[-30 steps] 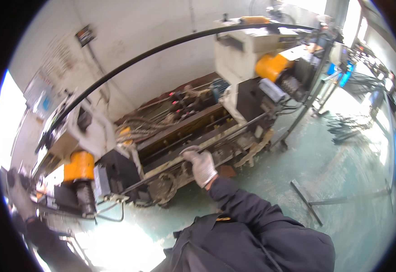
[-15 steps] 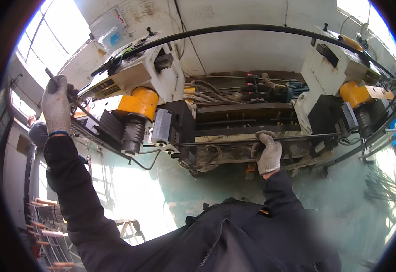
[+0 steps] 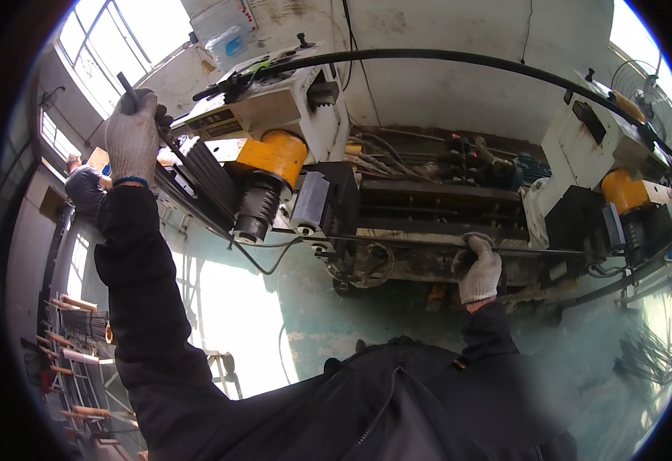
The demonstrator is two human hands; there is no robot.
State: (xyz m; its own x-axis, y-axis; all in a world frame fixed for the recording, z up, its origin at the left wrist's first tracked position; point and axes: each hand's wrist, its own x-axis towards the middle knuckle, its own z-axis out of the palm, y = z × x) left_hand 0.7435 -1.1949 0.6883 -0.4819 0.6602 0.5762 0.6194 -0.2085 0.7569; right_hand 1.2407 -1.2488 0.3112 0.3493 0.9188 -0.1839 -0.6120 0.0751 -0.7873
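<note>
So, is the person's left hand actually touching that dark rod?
Touching: the head view shows the gloved left hand wrapped around the dark rod, whose end sticks out above the fist.

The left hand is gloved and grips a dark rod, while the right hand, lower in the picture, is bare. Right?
Not quite: the right hand isn't bare; the head view shows it in a pale glove. The left hand, gloved, does grip a dark rod higher up.
</note>
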